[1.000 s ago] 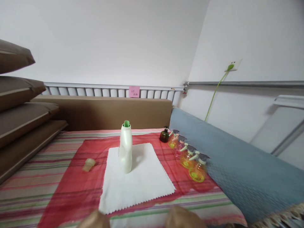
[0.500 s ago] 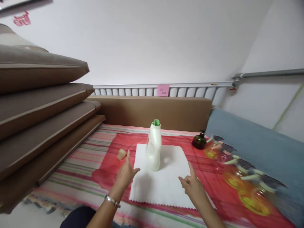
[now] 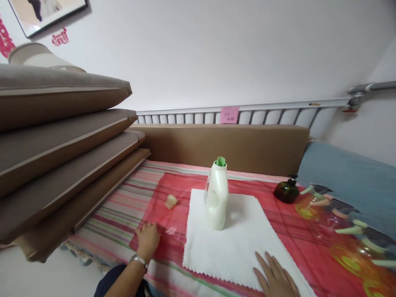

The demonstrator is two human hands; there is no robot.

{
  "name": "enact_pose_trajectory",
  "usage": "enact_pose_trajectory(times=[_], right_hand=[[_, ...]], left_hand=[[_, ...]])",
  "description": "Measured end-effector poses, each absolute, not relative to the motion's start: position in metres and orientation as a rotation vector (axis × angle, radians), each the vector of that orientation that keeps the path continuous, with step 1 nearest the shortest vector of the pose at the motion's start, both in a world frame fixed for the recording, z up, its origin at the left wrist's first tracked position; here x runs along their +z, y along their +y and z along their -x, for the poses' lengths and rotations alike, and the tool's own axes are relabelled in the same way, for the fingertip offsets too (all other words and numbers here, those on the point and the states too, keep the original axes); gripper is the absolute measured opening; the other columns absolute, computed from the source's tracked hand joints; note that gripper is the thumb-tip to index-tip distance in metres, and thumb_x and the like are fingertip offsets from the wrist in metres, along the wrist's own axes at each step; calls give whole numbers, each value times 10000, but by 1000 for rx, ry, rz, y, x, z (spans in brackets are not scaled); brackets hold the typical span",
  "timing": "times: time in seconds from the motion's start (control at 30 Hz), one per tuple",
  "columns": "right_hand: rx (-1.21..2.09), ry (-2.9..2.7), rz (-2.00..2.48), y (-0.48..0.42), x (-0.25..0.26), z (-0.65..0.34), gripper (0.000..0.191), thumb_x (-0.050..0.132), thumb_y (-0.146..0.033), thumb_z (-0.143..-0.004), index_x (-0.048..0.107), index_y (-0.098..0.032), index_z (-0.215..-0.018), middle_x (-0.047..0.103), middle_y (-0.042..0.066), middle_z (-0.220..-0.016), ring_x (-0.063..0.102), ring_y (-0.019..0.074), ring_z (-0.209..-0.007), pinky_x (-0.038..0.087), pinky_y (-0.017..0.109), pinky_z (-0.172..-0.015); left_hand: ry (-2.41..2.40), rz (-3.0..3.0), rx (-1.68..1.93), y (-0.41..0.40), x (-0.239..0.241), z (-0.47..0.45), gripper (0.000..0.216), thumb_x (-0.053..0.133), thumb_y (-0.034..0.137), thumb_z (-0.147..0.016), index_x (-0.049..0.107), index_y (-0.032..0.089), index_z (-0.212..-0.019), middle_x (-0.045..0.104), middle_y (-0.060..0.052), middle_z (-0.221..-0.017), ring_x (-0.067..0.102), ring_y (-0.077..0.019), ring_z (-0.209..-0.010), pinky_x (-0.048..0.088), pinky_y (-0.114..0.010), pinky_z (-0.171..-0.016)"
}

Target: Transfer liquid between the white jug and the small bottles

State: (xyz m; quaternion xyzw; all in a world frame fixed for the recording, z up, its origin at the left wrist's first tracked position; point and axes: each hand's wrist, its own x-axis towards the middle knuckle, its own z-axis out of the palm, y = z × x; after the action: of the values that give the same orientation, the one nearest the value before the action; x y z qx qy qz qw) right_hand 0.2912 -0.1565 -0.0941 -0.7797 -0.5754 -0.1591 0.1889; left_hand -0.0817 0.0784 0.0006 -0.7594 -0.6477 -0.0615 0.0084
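An off-white detergent bottle (image 3: 219,200) with a handle and a green pour spout stands upright on the white cloth (image 3: 210,251). Left of it, a small pale translucent cap (image 3: 170,201) lies on the sheer red cloth (image 3: 182,181). My left hand (image 3: 148,239), with a bracelet at the wrist, rests palm down at the red cloth's left edge, fingers apart and slightly bent, nothing in it. Flat over the white cloth's front right part, my right hand (image 3: 275,276) has its fingers spread. Neither hand touches the bottle; the frame's lower edge cuts off the right wrist.
Along the right side stand a dark green pump bottle (image 3: 286,191) and several yellow and pink see-through pump bottles (image 3: 359,253). Stacked brown cushions (image 3: 71,140) rise at the left. Behind are a long brown cushion (image 3: 222,144) and a radiator (image 3: 185,117) with a pink note (image 3: 229,114).
Both hands, raised and pointing on either side of the bottle before, have come down: the left to the red cloth's left edge, the right onto the white cloth. The view has shifted left.
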Motion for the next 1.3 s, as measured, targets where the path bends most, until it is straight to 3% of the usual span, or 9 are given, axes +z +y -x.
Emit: enact_pose_trajectory(times=[0.17,0.27,0.4,0.53,0.63,0.8,0.97,1.13,1.3], right_hand=[[-476,-1626,2190,-157,-92,-291,426,357,-383,-838,596,-260,-1168,615,90,-1224,528,302,-1159,427,499,-909],[-459,-1618,2187,-156,-94,-291,416,352,-381,-831,623,-255,-1120,622,83,-1215,517,296,-1171,423,502,-916],[-384,-1570,2202,-156,-92,-289,415,370,-386,-816,621,-274,-1127,632,72,-1197,516,305,-1176,425,525,-926],[-332,-1534,2199,-156,-90,-289,419,383,-395,-806,616,-295,-1139,637,64,-1188,524,318,-1170,432,547,-925],[-328,-1521,2207,-155,-93,-293,418,385,-406,-805,618,-299,-1134,645,61,-1175,528,322,-1166,432,551,-928],[-485,-1537,2203,-147,-90,-285,498,388,-435,-814,605,-155,-1163,608,158,-1218,551,349,-1129,480,519,-871],[-557,-1842,1984,-112,-65,-219,469,436,-406,-843,577,-149,-1209,578,161,-1264,535,334,-1159,485,499,-884],[-101,-2225,1702,-62,-43,-121,552,536,-349,-836,401,-255,-1362,416,103,-1415,421,314,-1270,417,513,-980],[150,-2430,1427,-18,-63,-54,771,598,-520,-776,261,-266,-1422,270,117,-1486,288,309,-1345,316,500,-1059]], left_hand=[[-1998,2265,-237,78,-2,83,402,390,156,-860,517,115,-1239,533,-211,-1263,473,-345,-1177,341,-561,-935],[-1903,2328,-283,76,-9,59,467,340,239,-908,373,158,-1366,385,-150,-1434,305,-282,-1331,268,-498,-1045],[-1875,2469,-300,72,-36,43,559,402,423,-889,354,170,-1386,350,-147,-1460,256,-329,-1358,245,-542,-1056],[-1831,2576,-269,76,-58,72,575,445,439,-867,377,185,-1379,319,-112,-1481,201,-295,-1387,197,-476,-1107],[-1854,2509,-239,80,-60,105,576,442,471,-860,374,227,-1378,294,-87,-1492,190,-288,-1391,134,-512,-1112],[-1925,2396,-150,83,-51,140,593,412,486,-867,323,239,-1398,242,-80,-1510,201,-287,-1388,185,-530,-1083],[-1966,2390,-110,85,-50,150,616,377,498,-877,295,202,-1410,255,-83,-1503,210,-300,-1383,167,-557,-1078],[-2045,2365,-146,85,-42,152,607,392,441,-881,317,129,-1396,284,-127,-1488,208,-317,-1379,176,-586,-1061],[-2198,2307,-293,105,-16,150,524,441,414,-869,459,91,-1281,512,-185,-1328,465,-308,-1213,365,-444,-966]])
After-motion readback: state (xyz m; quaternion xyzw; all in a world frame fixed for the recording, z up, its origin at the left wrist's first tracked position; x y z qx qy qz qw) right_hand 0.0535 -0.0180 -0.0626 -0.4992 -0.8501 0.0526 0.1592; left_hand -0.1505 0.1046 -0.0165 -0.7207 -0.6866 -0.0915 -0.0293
